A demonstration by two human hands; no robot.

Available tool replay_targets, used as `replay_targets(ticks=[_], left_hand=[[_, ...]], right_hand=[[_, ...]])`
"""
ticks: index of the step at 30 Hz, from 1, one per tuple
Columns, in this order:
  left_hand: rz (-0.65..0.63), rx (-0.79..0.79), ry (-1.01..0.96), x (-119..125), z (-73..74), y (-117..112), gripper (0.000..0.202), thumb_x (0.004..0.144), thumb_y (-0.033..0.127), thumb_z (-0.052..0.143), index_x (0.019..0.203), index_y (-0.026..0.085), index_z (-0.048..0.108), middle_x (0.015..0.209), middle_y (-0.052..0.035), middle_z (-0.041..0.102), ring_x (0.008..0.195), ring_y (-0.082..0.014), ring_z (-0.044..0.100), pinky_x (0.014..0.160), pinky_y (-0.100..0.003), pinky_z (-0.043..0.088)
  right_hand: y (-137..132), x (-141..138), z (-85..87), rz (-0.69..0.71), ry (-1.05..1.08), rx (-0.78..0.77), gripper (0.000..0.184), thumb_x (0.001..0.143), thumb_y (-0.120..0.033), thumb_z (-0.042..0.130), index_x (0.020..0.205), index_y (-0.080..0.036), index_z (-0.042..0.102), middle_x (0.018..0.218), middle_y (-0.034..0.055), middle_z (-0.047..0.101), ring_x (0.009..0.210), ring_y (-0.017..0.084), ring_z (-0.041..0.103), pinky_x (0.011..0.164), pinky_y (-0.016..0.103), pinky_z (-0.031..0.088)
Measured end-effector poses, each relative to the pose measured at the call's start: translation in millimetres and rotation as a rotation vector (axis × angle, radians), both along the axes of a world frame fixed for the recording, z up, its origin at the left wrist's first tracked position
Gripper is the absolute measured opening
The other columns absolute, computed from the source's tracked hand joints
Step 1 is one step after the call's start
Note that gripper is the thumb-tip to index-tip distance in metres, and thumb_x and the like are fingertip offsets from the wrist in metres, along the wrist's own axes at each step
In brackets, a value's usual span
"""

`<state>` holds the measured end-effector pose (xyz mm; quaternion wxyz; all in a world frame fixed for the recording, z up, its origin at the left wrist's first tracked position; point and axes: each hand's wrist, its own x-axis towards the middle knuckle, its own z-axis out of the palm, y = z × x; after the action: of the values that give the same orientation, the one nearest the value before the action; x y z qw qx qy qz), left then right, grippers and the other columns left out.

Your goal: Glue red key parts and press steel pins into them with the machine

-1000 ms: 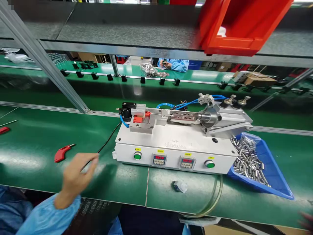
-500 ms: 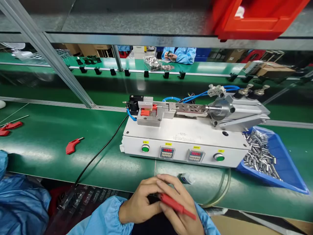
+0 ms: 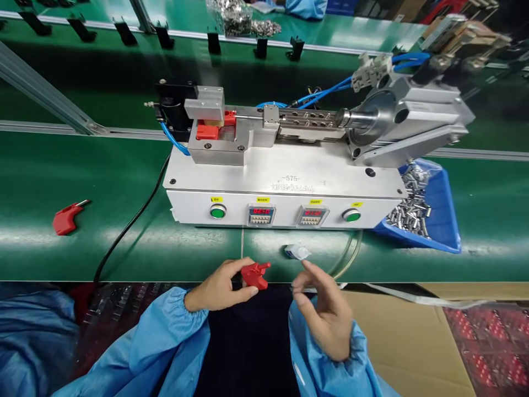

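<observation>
My left hand [image 3: 225, 286] is closed on a red plastic handle piece [image 3: 255, 275], gripped between thumb and fingers at the bench's front edge. To its right, my right hand [image 3: 324, 309] is raised with bent fingers apart from the thumb, and I see nothing in it. A small white-capped bottle [image 3: 297, 252] lies on the bench just beyond its fingertips. Behind both hands stands a press machine [image 3: 285, 165] with two green buttons and two red displays. Another red piece [image 3: 208, 131] sits in its metal fixture, beneath a grey clamp block [image 3: 206, 102].
A blue bin [image 3: 444, 207] of metal tubes stands right of the machine. Left lies a red handle with a metal rod [image 3: 66, 218], near a black cable [image 3: 136, 220]. Trays of red parts [image 3: 491, 342] are at lower right. A co-worker's sleeve [image 3: 306, 7] shows at the far bench.
The view has tipped downward. My hands, together around the red piece before, have moved apart; the left now holds it alone. The machine's display digits differ.
</observation>
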<state>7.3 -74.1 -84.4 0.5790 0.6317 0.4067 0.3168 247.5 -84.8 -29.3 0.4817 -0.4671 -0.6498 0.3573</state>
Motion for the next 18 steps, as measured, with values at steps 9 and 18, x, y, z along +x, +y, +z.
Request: replay_targets(ticks=[9, 18], left_hand=[[-0.03, 0.028, -0.094, 0.7, 11.5, 14.2, 0.047, 0.103, 0.058, 0.057, 0.088, 0.016, 0.068, 0.078, -0.0016, 0.057, 0.068, -0.0159, 0.052, 0.065, -0.027, 0.043], [0.13, -0.207, -0.214, 4.6, 1.3, 12.4, 0.05, 0.091, 0.066, 0.073, 0.097, 0.016, 0.069, 0.081, -0.0021, 0.062, 0.069, -0.0164, 0.058, 0.063, -0.026, 0.049]], right_hand=[[20.9, -33.7, 2.3, 0.092, -0.06, 0.022, 0.015, 0.101, -0.013, 0.065, 0.104, -0.022, 0.075, 0.084, 0.0007, 0.076, 0.069, 0.015, 0.072, 0.068, 0.026, 0.059], [14.6, 0.5, -23.0, -0.439, -0.108, 0.345, 0.016, 0.094, -0.018, 0.073, 0.108, -0.024, 0.073, 0.086, 0.0037, 0.068, 0.07, 0.02, 0.065, 0.063, 0.035, 0.057]])
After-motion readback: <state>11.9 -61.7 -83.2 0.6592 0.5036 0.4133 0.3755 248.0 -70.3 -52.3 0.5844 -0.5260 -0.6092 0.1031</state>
